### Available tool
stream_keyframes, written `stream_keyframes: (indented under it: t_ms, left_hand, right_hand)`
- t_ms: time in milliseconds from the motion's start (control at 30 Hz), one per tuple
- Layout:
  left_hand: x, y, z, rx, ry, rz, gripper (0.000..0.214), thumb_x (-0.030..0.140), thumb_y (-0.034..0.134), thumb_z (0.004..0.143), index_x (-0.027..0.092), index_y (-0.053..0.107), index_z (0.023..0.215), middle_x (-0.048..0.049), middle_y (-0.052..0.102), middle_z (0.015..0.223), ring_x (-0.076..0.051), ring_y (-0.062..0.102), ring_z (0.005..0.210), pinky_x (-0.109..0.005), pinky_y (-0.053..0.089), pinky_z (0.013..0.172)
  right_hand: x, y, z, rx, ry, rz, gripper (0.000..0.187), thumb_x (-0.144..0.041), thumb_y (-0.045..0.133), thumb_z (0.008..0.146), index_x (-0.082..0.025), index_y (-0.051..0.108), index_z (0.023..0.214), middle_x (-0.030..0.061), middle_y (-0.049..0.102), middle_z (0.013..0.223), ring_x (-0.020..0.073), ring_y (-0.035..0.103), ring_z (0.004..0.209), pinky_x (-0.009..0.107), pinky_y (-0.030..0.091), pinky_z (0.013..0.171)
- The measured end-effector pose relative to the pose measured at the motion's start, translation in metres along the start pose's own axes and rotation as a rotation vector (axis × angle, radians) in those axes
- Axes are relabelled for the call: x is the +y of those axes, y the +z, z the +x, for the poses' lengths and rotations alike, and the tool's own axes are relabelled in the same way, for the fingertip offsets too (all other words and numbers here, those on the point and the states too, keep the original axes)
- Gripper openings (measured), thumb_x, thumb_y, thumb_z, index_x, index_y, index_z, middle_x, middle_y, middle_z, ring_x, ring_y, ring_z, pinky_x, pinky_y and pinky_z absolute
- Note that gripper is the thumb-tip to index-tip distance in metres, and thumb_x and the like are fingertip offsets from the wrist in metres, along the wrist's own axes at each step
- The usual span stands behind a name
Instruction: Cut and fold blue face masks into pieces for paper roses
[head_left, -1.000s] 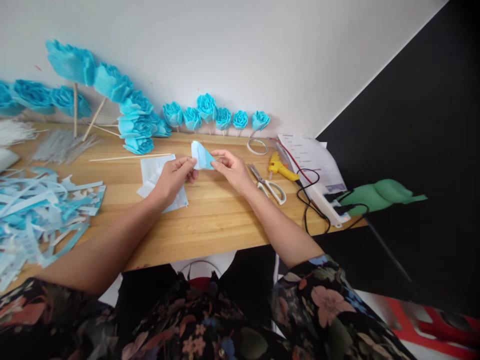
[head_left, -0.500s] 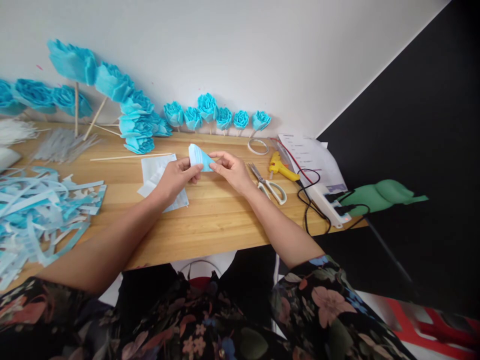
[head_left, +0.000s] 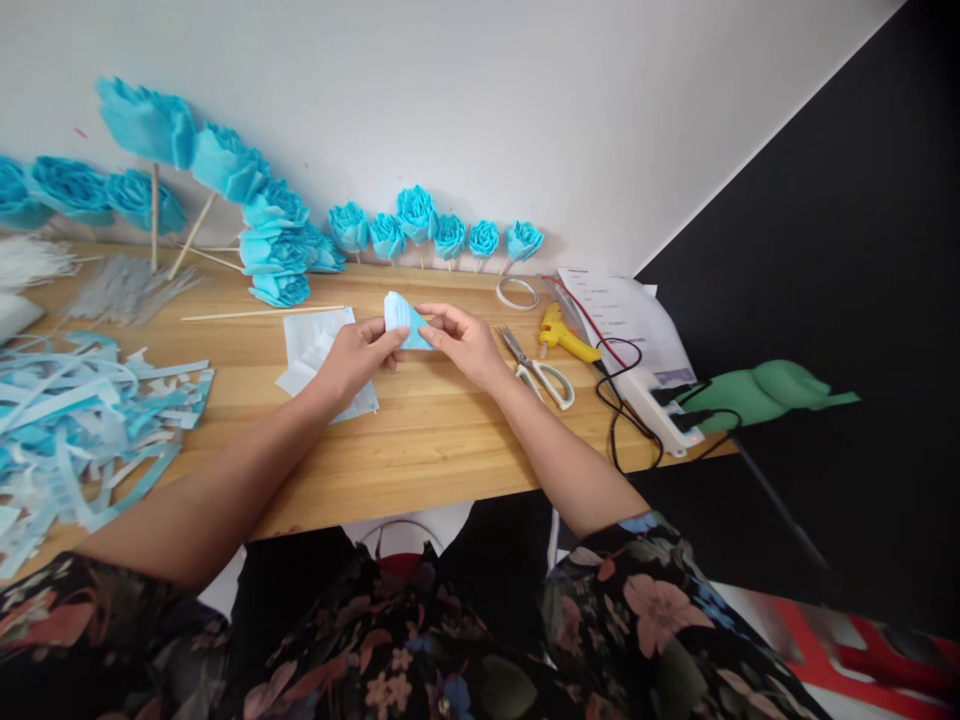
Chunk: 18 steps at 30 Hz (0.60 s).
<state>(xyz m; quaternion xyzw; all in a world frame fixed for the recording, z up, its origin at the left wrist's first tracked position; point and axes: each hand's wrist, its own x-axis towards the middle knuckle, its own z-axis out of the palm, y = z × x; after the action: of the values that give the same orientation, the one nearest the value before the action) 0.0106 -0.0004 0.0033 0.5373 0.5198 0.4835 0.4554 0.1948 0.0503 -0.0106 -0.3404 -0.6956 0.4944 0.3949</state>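
Note:
Between my hands is a folded piece of light blue face-mask fabric (head_left: 403, 318), bent into a cone-like triangle. My left hand (head_left: 364, 350) pinches its left side between thumb and fingers. On the right, my right hand (head_left: 463, 343) grips the lower right corner, thumb in front and fingers behind. White and pale blue fabric sheets (head_left: 304, 345) lie on the table beneath and beside my left wrist, partly covered by it. White-handled scissors (head_left: 551, 382) rest just right of my right hand, blades pointing away from me.
Blue fabric roses (head_left: 416, 212) on sticks line the wall. Cut strips (head_left: 82, 420) heap at left near grey wires (head_left: 124, 290). A thin stick (head_left: 262, 313) lies behind the sheets. Rightward are a tape roll (head_left: 517, 292), yellow glue gun (head_left: 566, 337), papers (head_left: 637, 320) and power strip (head_left: 660, 410).
The folded fabric has shifted slightly right and down, its tip now tilted a little differently. Both hands keep their hold on it.

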Motion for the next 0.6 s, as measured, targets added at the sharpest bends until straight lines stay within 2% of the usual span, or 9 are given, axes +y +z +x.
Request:
stream_keyframes:
  t_ms: [100, 233, 367, 500, 600]
  left_hand:
    - [0.0018, 0.0003, -0.0008, 0.006, -0.003, -0.002, 0.028, 0.041, 0.068, 0.081, 0.018, 0.065, 0.065, -0.0013, 0.061, 0.059, -0.015, 0.055, 0.059, -0.028, 0.045, 0.061]
    - [-0.001, 0.0, 0.0005, 0.027, 0.027, 0.004, 0.018, 0.035, 0.073, 0.076, 0.018, 0.069, 0.073, -0.0004, 0.064, 0.065, -0.017, 0.057, 0.064, -0.028, 0.044, 0.063]
    - [-0.0062, -0.0019, 0.0026, 0.037, 0.08, 0.065, 0.018, 0.035, 0.071, 0.078, 0.018, 0.07, 0.075, -0.0009, 0.065, 0.068, -0.017, 0.057, 0.066, -0.028, 0.042, 0.064]
    - [-0.0082, -0.0033, 0.0022, 0.071, 0.127, 0.115, 0.017, 0.034, 0.073, 0.077, 0.019, 0.068, 0.071, -0.0005, 0.064, 0.067, -0.017, 0.056, 0.068, -0.027, 0.04, 0.062]
    - [-0.0068, -0.0025, 0.0007, 0.051, 0.092, 0.028, 0.022, 0.039, 0.077, 0.076, 0.019, 0.067, 0.072, -0.0003, 0.066, 0.07, -0.017, 0.057, 0.071, -0.026, 0.041, 0.062]
  right_hand:
    - [-0.0002, 0.0002, 0.0001, 0.007, -0.009, 0.001, 0.045, -0.046, 0.073, 0.083, -0.019, 0.069, 0.119, 0.0009, 0.072, 0.088, 0.0157, 0.064, 0.082, 0.03, 0.051, 0.081]
    - [-0.0008, 0.0007, 0.0, 0.027, 0.009, -0.018, 0.047, -0.048, 0.075, 0.081, -0.021, 0.07, 0.118, 0.001, 0.072, 0.088, 0.0164, 0.065, 0.082, 0.031, 0.052, 0.08]
    - [0.0012, 0.0004, 0.0006, 0.01, 0.021, 0.019, 0.048, -0.048, 0.075, 0.08, -0.02, 0.07, 0.118, 0.0022, 0.074, 0.093, 0.017, 0.066, 0.087, 0.031, 0.052, 0.084]
    - [0.0039, -0.0009, 0.0014, -0.032, 0.016, -0.011, 0.035, -0.049, 0.071, 0.083, -0.019, 0.073, 0.101, 0.0025, 0.075, 0.098, 0.017, 0.065, 0.093, 0.031, 0.05, 0.088]
    - [0.0036, -0.0024, 0.0013, -0.042, 0.014, -0.032, 0.033, -0.05, 0.067, 0.085, -0.019, 0.073, 0.096, 0.0016, 0.074, 0.097, 0.0165, 0.064, 0.092, 0.03, 0.049, 0.087]
